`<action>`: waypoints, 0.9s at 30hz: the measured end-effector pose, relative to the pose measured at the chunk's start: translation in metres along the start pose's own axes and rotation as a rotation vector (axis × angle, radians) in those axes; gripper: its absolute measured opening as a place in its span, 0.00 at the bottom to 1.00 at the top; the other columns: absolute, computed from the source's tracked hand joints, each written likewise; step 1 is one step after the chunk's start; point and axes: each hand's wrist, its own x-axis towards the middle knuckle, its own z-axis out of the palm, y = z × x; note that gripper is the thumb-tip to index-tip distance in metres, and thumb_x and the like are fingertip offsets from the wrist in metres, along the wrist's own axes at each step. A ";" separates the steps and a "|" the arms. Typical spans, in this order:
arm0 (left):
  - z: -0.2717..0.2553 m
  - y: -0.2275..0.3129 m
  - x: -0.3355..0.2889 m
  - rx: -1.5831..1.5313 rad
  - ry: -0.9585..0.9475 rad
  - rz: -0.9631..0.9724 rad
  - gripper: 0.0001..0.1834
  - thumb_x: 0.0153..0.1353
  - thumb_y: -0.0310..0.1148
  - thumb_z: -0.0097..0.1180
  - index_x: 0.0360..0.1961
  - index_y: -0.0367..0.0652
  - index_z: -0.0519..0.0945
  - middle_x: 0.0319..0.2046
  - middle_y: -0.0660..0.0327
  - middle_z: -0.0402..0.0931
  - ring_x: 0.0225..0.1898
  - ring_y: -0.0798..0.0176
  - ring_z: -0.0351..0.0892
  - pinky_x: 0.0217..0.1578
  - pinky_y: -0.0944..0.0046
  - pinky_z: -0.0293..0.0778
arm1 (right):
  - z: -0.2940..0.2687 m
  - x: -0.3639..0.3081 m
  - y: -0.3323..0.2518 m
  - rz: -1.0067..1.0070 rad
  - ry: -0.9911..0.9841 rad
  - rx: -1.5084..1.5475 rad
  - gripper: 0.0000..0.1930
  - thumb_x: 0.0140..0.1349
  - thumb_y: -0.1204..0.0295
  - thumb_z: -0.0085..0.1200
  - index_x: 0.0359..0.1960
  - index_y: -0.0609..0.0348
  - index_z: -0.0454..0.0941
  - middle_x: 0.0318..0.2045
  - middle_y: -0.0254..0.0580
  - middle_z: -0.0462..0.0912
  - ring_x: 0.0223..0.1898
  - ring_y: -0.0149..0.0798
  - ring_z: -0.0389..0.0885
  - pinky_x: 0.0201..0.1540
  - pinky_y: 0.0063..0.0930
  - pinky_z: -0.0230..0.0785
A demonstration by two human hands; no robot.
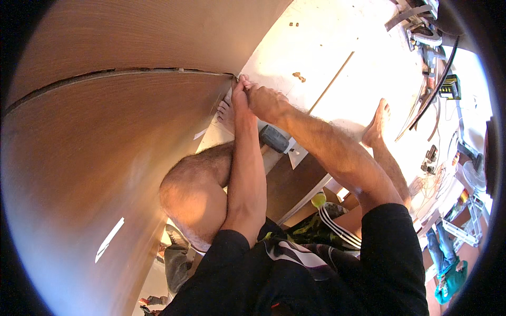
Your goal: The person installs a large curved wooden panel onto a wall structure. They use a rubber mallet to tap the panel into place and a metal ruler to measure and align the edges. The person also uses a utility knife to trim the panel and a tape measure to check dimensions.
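Note:
A large brown wooden panel (132,131) stands on my left, and a long dark slot (121,72) runs across it. At the slot's far end, by the panel's edge, my left hand (240,94) is closed with its fingers pressed together. Right against it, my right hand (268,102) is also closed, its fingers curled. Whatever lies between the two hands is too small and too hidden to name. A mallet with a dark head (274,138) lies just below my right forearm.
Thin strips (331,83) and small brown bits (299,77) lie on the sunlit pale floor (327,31). Tools and cables crowd the right side, near a black-and-yellow box (450,87). My bare feet are on the floor. A green ball (318,199) sits by the brown boards.

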 end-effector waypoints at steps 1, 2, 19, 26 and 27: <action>-0.002 0.004 0.000 -0.033 -0.044 -0.001 0.08 0.76 0.36 0.55 0.41 0.43 0.75 0.24 0.69 0.73 0.26 0.69 0.75 0.34 0.68 0.78 | -0.003 -0.003 -0.005 0.002 0.002 0.018 0.19 0.79 0.65 0.39 0.55 0.67 0.77 0.46 0.55 0.89 0.46 0.53 0.91 0.47 0.54 0.84; -0.005 0.010 0.000 -0.065 -0.087 -0.001 0.08 0.76 0.36 0.55 0.41 0.43 0.75 0.24 0.69 0.73 0.26 0.69 0.75 0.34 0.68 0.77 | -0.007 -0.007 -0.011 0.004 0.003 0.035 0.19 0.79 0.65 0.38 0.55 0.68 0.76 0.47 0.56 0.89 0.46 0.53 0.91 0.47 0.54 0.83; -0.005 0.011 0.008 0.022 -0.104 -0.099 0.06 0.75 0.33 0.55 0.43 0.42 0.76 0.26 0.68 0.75 0.28 0.70 0.76 0.34 0.68 0.77 | 0.016 0.008 -0.004 0.023 0.106 0.054 0.18 0.78 0.65 0.39 0.54 0.65 0.78 0.43 0.55 0.90 0.44 0.55 0.92 0.45 0.52 0.84; 0.002 0.003 -0.003 -0.082 -0.080 -0.059 0.05 0.77 0.30 0.53 0.42 0.40 0.76 0.26 0.67 0.76 0.29 0.70 0.77 0.35 0.67 0.79 | -0.003 -0.001 0.001 0.004 0.078 0.057 0.19 0.79 0.64 0.39 0.47 0.61 0.83 0.41 0.55 0.90 0.41 0.51 0.93 0.41 0.49 0.85; 0.003 0.003 -0.001 -0.096 -0.103 -0.077 0.05 0.77 0.30 0.53 0.42 0.40 0.76 0.27 0.67 0.76 0.29 0.70 0.77 0.35 0.67 0.79 | -0.002 0.002 0.004 -0.022 0.071 0.033 0.19 0.79 0.64 0.39 0.46 0.61 0.83 0.41 0.55 0.90 0.41 0.51 0.93 0.41 0.49 0.85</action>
